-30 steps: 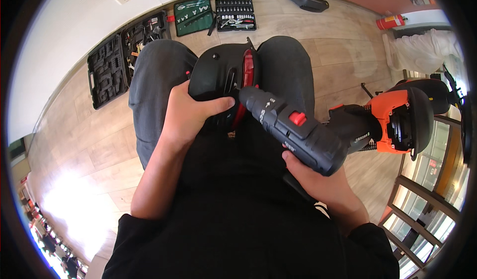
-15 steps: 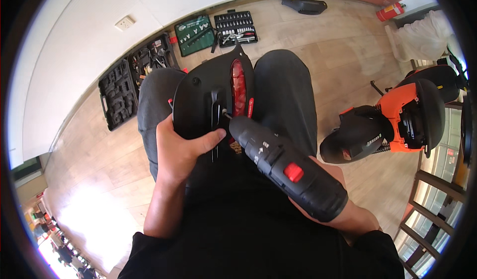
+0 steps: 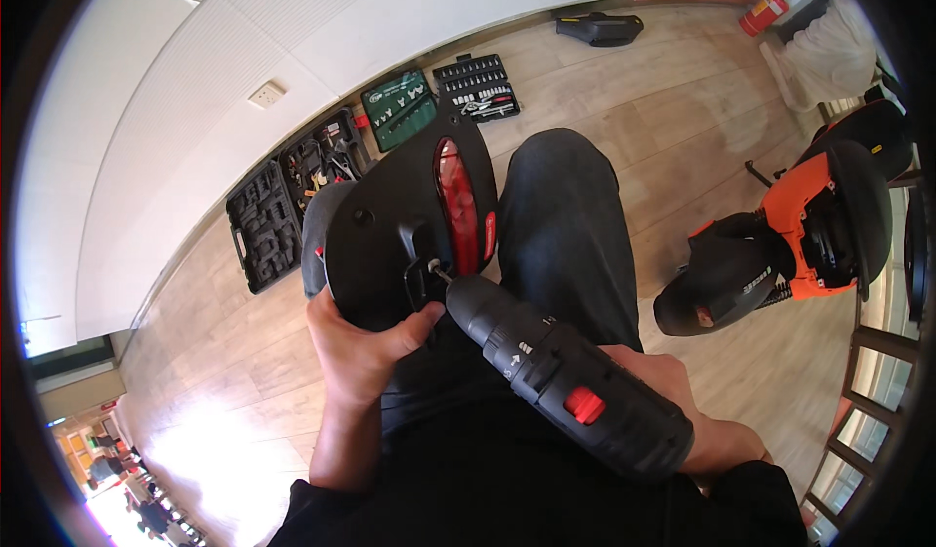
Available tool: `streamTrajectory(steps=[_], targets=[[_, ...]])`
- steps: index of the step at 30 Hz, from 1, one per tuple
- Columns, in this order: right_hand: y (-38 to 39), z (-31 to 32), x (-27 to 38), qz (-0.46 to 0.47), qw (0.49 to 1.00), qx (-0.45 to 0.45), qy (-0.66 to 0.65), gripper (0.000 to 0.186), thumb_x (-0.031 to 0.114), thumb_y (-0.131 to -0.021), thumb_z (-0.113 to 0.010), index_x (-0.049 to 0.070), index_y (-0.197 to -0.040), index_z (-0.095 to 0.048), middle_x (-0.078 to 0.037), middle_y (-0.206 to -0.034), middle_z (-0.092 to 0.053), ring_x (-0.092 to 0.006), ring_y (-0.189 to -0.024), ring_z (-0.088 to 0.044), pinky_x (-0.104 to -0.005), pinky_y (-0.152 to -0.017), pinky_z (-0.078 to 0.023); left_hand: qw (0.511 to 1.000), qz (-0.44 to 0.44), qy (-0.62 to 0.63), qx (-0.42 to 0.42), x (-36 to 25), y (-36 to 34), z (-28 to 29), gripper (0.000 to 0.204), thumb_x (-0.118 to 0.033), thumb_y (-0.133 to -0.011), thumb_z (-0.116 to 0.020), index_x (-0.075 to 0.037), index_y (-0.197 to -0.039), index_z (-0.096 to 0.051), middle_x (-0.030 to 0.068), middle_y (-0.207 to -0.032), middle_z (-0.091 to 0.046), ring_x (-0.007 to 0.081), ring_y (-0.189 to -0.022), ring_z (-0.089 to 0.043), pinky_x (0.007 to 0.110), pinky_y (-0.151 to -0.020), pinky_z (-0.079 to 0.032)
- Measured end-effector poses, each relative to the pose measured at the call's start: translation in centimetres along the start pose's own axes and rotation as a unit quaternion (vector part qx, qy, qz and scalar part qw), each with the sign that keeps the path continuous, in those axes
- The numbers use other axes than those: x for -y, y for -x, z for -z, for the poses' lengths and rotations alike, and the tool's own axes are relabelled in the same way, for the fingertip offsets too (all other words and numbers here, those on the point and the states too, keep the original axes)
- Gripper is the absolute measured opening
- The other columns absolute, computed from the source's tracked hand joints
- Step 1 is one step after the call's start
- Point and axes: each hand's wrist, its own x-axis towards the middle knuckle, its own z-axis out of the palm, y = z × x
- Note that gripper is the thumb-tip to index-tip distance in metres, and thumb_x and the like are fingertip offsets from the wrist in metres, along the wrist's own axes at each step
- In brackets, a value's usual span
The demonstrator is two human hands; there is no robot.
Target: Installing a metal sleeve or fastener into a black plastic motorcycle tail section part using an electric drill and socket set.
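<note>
Over my lap lies a black plastic rear fender (image 3: 370,264) with a long red tail light (image 3: 455,201) set into it. My left hand (image 3: 363,352) grips its near left edge, the thumb bent over by a small black bracket (image 3: 417,272) on the panel. My right hand (image 3: 673,386) is wrapped round a black cordless drill (image 3: 546,357) with a red switch on top; its fingers are mostly hidden beneath the tool. The drill's bit reaches a small metal fastener (image 3: 436,267) beside the bracket. Whether the bit is seated in it I cannot tell.
An open black toolbox (image 3: 263,220), a green wrench set (image 3: 398,108) and a socket case (image 3: 478,89) lie along the wall. A black plastic part (image 3: 600,29) lies farther off. To the right stands an orange-and-black scooter (image 3: 799,211). A fire extinguisher (image 3: 763,13) is at the far right.
The fender has tilted, and the bracket on it appears at a different angle. The drill has come slightly nearer to me, its bit still at the fastener. The whole view has shifted a little.
</note>
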Motion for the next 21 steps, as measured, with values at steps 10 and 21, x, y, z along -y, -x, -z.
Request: streamTrajectory(steps=[10,21], targets=[[-0.1,0.4,-0.3,0.007,1.000,0.019,-0.006,0.062,0.021,-0.082,-0.082,0.001,-0.135,-0.057,-0.017,-0.111,-0.072,-0.0321,-0.100,-0.072,-0.0366,-0.086,-0.055,1.000,-0.016,-0.015,-0.003,0.1,0.4,0.2,0.049,0.001,-0.068,-0.089,0.005,-0.112,-0.068,0.0068,-0.100,-0.073,0.0131,-0.089,-0.068,0.029,-0.086,-0.056],[-0.1,1.1,0.1,-0.078,0.993,0.052,0.076,0.048,0.031,-0.086,-0.075,0.017,-0.131,-0.066,-0.008,-0.107,-0.075,-0.0238,-0.099,-0.073,-0.0304,-0.085,-0.053,0.956,-0.237,-0.137,-0.101,2.5,1.3,0.6,0.065,-0.016,-0.061,-0.094,0.009,-0.116,-0.067,0.0133,-0.108,-0.074,0.0220,-0.099,-0.073,0.034,-0.089,-0.057]])
